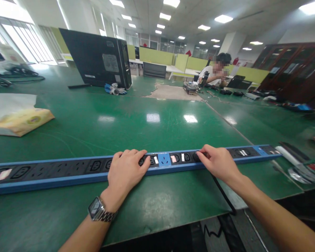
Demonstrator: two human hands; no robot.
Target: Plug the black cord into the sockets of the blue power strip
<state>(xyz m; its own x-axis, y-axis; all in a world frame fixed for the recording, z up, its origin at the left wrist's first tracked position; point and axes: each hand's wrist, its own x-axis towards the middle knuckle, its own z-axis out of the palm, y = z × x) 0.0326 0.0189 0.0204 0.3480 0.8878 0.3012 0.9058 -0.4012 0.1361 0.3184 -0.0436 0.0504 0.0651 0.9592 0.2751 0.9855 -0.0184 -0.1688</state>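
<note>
A long blue power strip with black sockets runs across the green table near its front edge. Over its middle lies my left hand, fingers curled on the far rim and thumb on the sockets, beside a blue socket. A watch is on that wrist. My right hand, further right, pinches a black plug at one of the sockets. A black cable runs from under this hand down to the table's front edge. Small white labels mark several sockets.
A tissue pack lies at the left. Behind stand a black computer case and blue-white gloves. A person sits at the far side near a small device. A clear plastic package lies at the right edge.
</note>
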